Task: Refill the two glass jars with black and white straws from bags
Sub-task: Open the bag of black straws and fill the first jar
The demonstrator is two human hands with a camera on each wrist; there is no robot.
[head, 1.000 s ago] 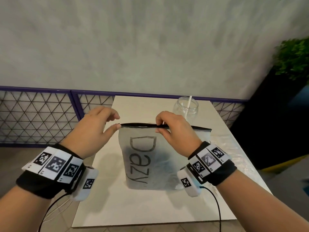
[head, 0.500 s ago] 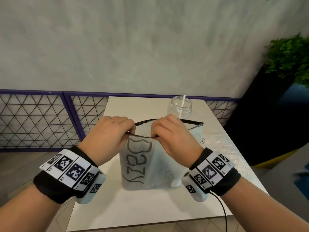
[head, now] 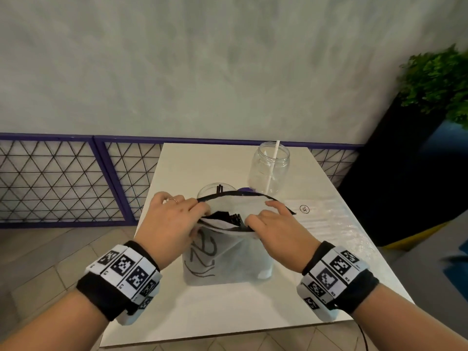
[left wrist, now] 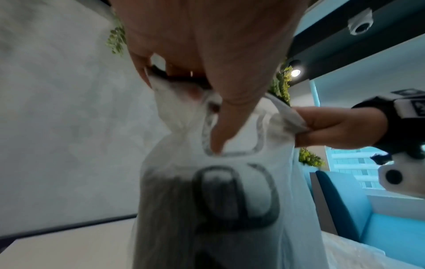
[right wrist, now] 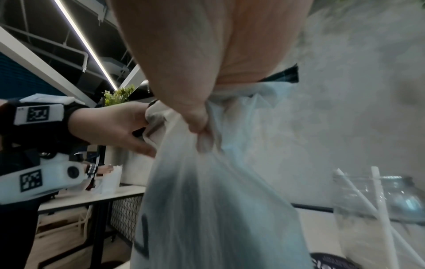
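Head downward; wrists close, bag (head: pixel 228 257) shared

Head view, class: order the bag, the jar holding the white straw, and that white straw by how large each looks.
1. Bag, though it sits nearest the camera, which inflates it.
2. Jar.
3. White straw.

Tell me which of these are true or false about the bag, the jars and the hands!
1. Both hands hold the bag mouth open: left hand, right hand. True.
2. Black straws show inside the bag. True.
3. The far jar is packed with white straws. False: only a white straw or two stands in it.
4. The bag lies flat on the table. False: it stands upright.
5. The near jar stands in front of the bag. False: behind it.
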